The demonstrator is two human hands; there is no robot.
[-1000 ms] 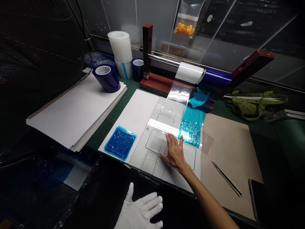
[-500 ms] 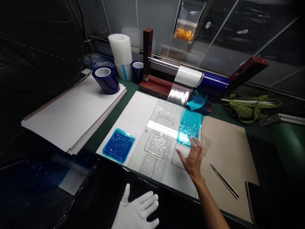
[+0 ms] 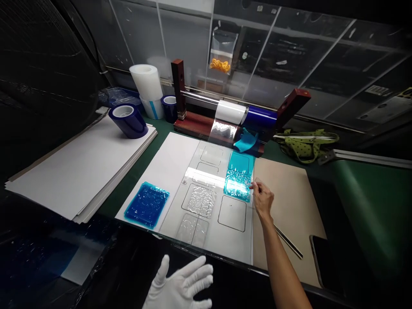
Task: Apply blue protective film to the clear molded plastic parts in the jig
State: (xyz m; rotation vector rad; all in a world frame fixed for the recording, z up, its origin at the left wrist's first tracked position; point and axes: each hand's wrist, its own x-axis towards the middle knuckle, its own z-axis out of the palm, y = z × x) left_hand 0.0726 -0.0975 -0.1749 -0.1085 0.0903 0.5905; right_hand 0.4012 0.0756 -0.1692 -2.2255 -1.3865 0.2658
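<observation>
My right hand, bare, has its fingers drawn together at the right edge of a bright blue film on the glass sheet. Whether the fingertips grip the film edge or the clear plate partly behind them cannot be made out. Below the bench edge, my left hand in a white glove is held palm up, fingers spread, with nothing in it. Black rounded outlines mark the glass sheet. Two clear film-covered plates lie on its left half. A stack of dark blue film pieces rests on white paper.
A wooden stand at the back carries a clear film roll and a blue film roll. A blue roll sits on a paper stack. Tweezers and a phone lie on the right.
The view has shifted, moving the bench leftward in frame. My right hand has closed from spread fingers to a pinch at the blue film's right edge. My left hand stays open.
</observation>
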